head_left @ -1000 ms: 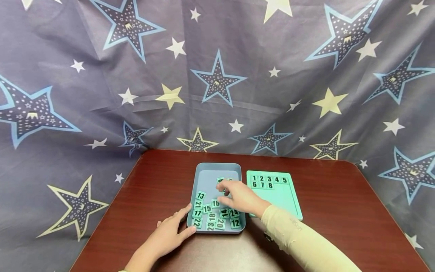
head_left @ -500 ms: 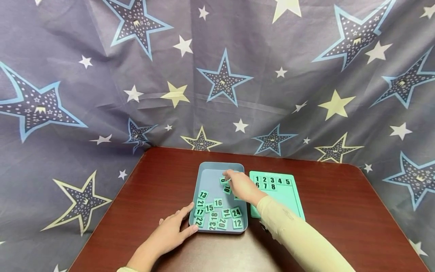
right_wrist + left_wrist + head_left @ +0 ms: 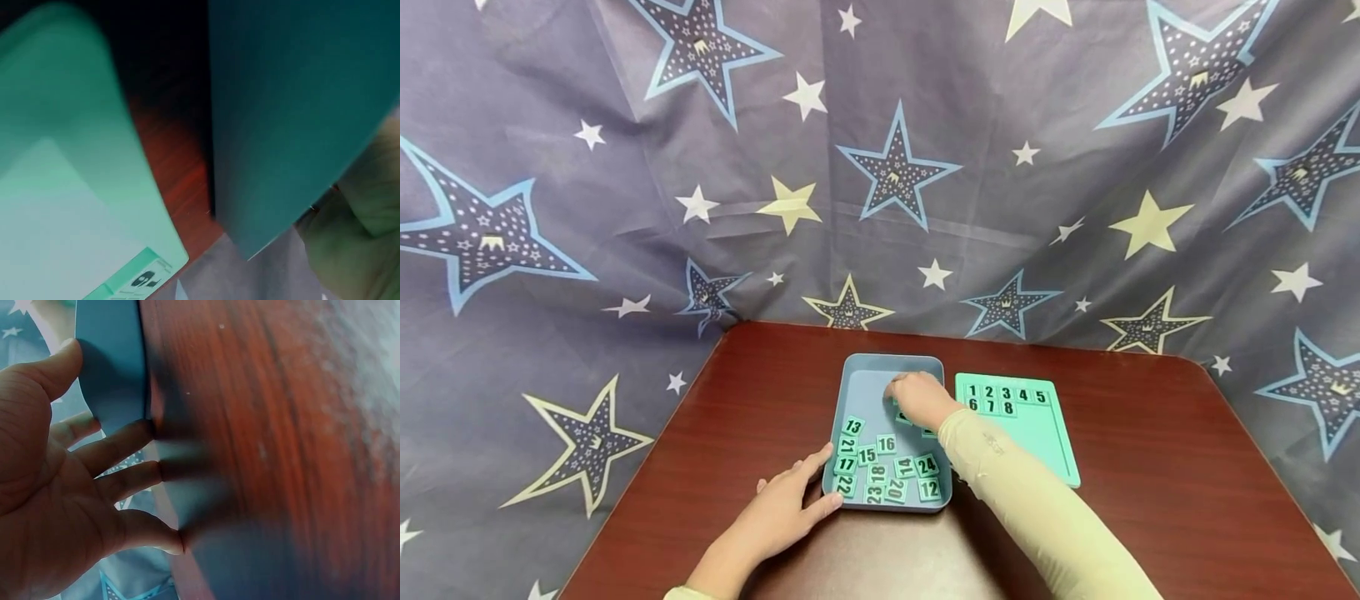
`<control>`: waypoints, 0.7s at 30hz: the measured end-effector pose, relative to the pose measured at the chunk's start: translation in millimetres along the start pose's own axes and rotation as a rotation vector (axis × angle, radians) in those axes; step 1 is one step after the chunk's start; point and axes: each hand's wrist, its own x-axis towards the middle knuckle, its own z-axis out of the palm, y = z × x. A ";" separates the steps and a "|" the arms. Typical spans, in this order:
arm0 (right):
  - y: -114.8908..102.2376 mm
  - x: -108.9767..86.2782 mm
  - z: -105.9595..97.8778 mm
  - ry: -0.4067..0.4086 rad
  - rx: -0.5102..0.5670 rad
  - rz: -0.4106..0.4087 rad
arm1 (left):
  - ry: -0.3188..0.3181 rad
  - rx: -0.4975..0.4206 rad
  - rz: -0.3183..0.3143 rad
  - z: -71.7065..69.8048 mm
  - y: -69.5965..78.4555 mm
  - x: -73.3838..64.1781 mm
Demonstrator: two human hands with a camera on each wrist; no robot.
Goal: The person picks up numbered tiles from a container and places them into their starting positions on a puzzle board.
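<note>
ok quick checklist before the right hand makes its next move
1. Left hand touching blue tray: ok.
2. Right hand pinching a tile: cannot tell, its grip is hidden.
3. Tiles 1 to 8 in order on green board: ok.
4. Tiles beside right hand fully visible: not ok, it partly covers them.
5. Loose tiles all turned one way: not ok, tile 18 lies sideways, tile 16 upright.

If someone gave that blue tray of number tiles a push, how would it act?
The tray would probably slide rather than tip, since it looks low and wide and sits flat on the table. Its crisp, straight-sided shape suggests something fairly stiff, perhaps plastic. The tiles inside lie scattered at odd angles, so they would likely shift with a sharp jolt.
</note>
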 end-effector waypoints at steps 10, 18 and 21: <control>2.8 -4.2 1.1 0.055 0.111 0.007 | 0.000 0.002 0.008 -0.3 0.5 1.1; 18.8 -11.3 -4.9 -0.011 0.378 0.004 | -0.005 0.007 0.009 -2.8 1.5 0.4; 16.7 -12.0 -5.6 -0.027 0.407 0.013 | -0.006 0.005 0.004 -2.8 1.9 -0.6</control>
